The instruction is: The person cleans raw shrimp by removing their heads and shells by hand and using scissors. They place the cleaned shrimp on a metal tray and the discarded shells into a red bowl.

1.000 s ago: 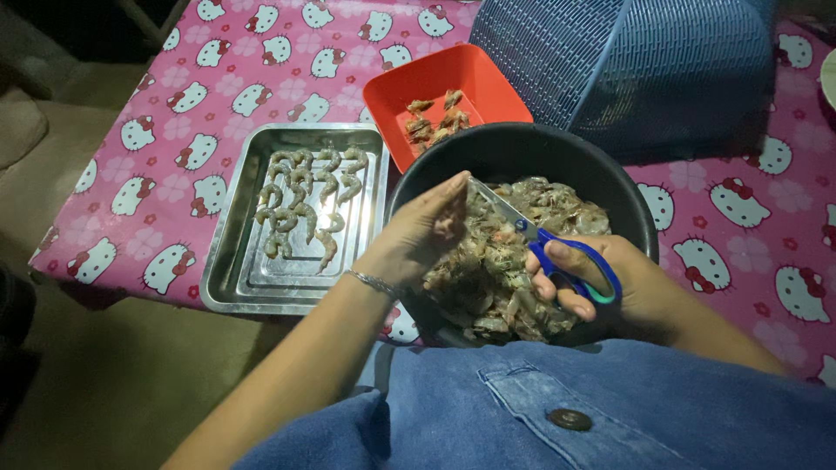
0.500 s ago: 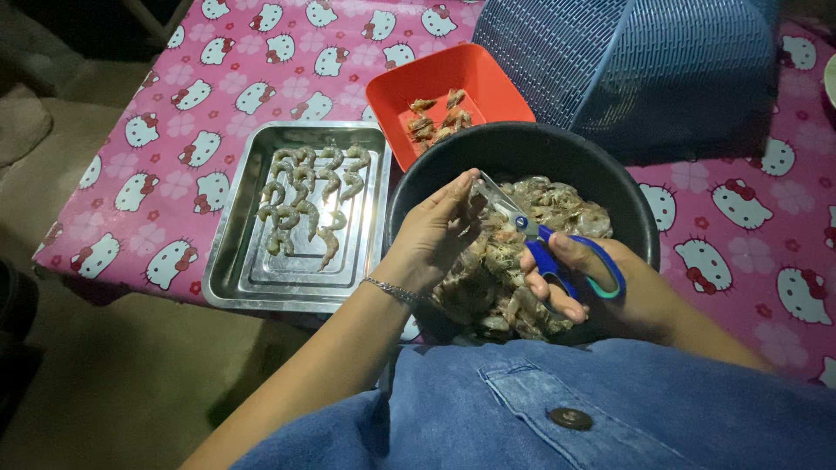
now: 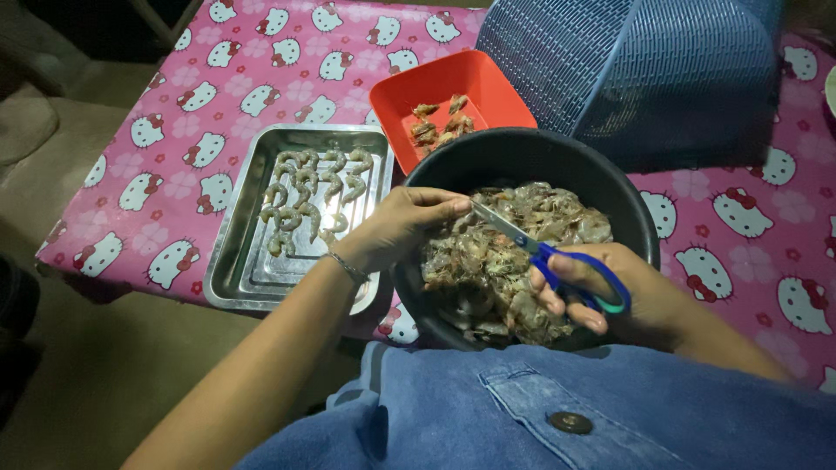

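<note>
L hand [image 3: 402,224] dropped lower; R hand [image 3: 610,292] gripping scissors [image 3: 557,257].

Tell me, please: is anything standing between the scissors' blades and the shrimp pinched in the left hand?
Nothing visible does. The scissors, held in the right hand, point their blade tips straight at the left hand fingertips above the black bowl. The pinched shrimp is mostly hidden by those fingers.

Bowl [image 3: 627,204] of shrimp [image 3: 488,270] sits right before you at table [image 3: 174,130] edge. Metal tray [image 3: 235,261] lies left of it. Small tub [image 3: 409,96] behind, between both. Basket [image 3: 644,70] behind bowl, right of tub.
</note>
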